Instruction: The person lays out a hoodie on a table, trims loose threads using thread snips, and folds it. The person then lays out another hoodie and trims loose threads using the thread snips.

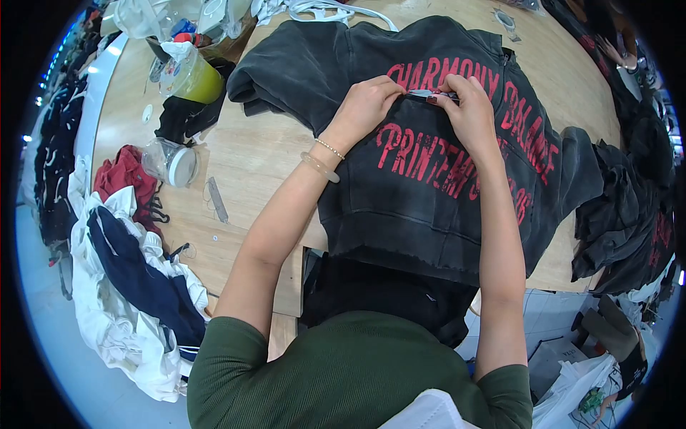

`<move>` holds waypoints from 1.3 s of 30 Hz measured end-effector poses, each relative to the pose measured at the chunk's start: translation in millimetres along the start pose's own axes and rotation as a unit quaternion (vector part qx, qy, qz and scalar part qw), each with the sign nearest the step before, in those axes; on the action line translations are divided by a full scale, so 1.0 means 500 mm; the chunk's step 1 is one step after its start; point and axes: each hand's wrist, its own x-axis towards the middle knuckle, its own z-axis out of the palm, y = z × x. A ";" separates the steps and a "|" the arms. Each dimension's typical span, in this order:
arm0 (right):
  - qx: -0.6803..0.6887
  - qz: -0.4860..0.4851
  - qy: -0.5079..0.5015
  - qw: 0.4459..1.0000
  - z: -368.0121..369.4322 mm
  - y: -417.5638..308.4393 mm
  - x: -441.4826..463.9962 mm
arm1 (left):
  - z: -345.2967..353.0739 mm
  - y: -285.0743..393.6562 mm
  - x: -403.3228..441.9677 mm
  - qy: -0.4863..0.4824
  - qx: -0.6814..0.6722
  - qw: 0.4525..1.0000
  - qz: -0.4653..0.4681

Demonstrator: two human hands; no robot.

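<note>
A dark grey zip sweatshirt (pixel 400 193) with red lettering lies spread over the wooden table. My left hand (pixel 369 104) is closed in a pinch at the upper chest lettering, and what its fingertips hold is too small to name. Just to its right, my right hand (pixel 464 104) is closed around a small pair of metal snips (pixel 421 93), whose tip points toward my left fingertips. Both hands are close together over the garment.
At the left of the table (pixel 264 164) stand a cup of yellow-green liquid (pixel 200 79) and a clear jar (pixel 171 163). Red cloth (pixel 128 175) and white and navy garments (pixel 143 275) lie at the left edge. More dark garments (pixel 618 207) are heaped at the right.
</note>
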 end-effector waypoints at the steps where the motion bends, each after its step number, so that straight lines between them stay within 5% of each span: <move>1: 0.000 0.000 0.000 1.000 0.001 0.001 0.000 | 0.000 -0.001 0.000 -0.008 0.001 1.000 0.004; 8: -0.005 0.009 -0.003 1.000 -0.004 0.002 -0.002 | 0.000 -0.004 0.004 0.009 0.002 1.000 0.013; 16: -0.005 0.020 -0.007 1.000 -0.006 0.002 -0.001 | 0.002 -0.014 0.003 0.004 -0.104 0.991 -0.085; 19: -0.008 0.019 -0.008 1.000 -0.006 0.002 -0.001 | -0.002 -0.010 0.007 -0.010 -0.019 1.000 -0.003; 39: -0.065 -0.020 -0.042 0.997 0.018 -0.033 0.038 | -0.008 -0.011 0.012 0.031 -0.042 0.997 -0.049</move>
